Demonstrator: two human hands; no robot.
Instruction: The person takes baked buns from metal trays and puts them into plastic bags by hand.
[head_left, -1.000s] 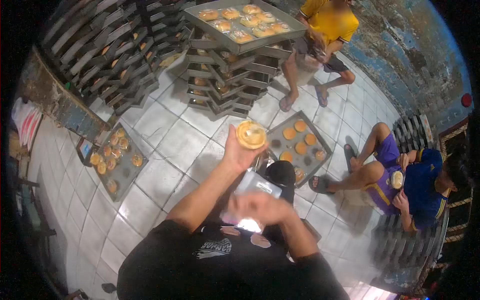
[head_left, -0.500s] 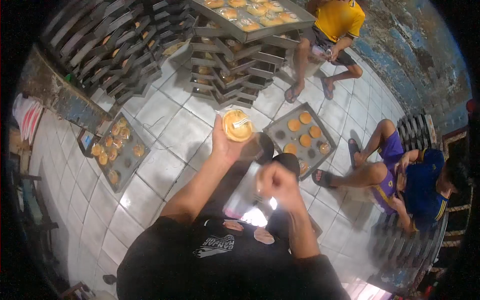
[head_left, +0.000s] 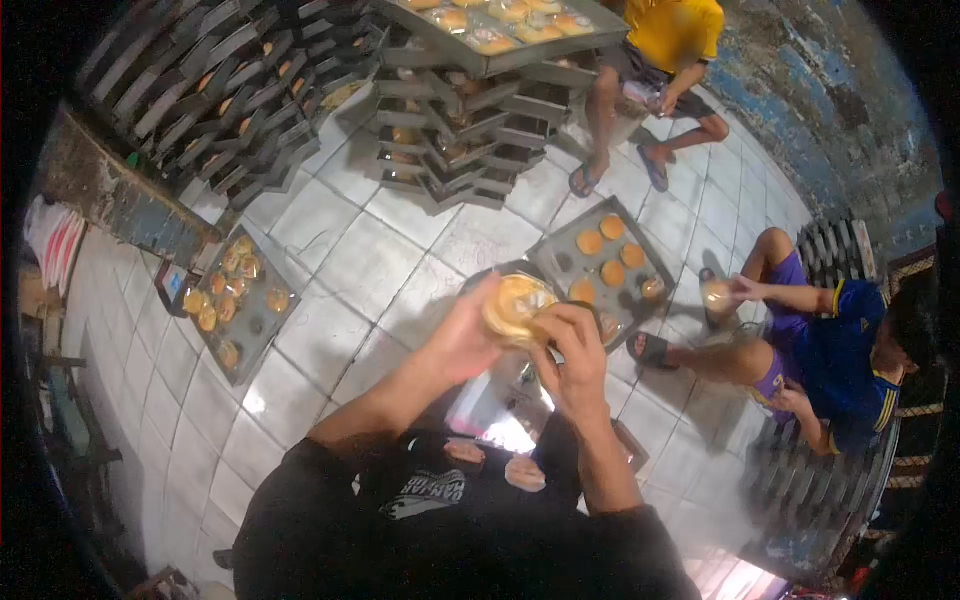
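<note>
My left hand [head_left: 463,335] grips a round golden bun [head_left: 513,308] in clear plastic, held up in front of my lap. My right hand [head_left: 573,358] is at the bun's right edge, its fingers bent and pressed against the bun or its wrapper; which of these they pinch I cannot tell. Below my hands, shiny clear plastic [head_left: 492,412] with a pink patch lies on my lap. Just beyond my right hand, a metal tray [head_left: 640,228] on the floor carries several round buns [head_left: 612,272].
To the left, another floor tray [head_left: 238,362] bears wrapped buns. Ahead rises a criss-cross stack of trays [head_left: 455,150], its top tray [head_left: 490,65] filled with wrapped buns. More trays [head_left: 215,110] stand at far left. Two people sit nearby: one in yellow [head_left: 705,25], one in blue [head_left: 850,350].
My left hand has brought the bun down and right, tilting it. My right hand has risen from my lap to the bun. The person in blue now stretches out a hand with a bun.
</note>
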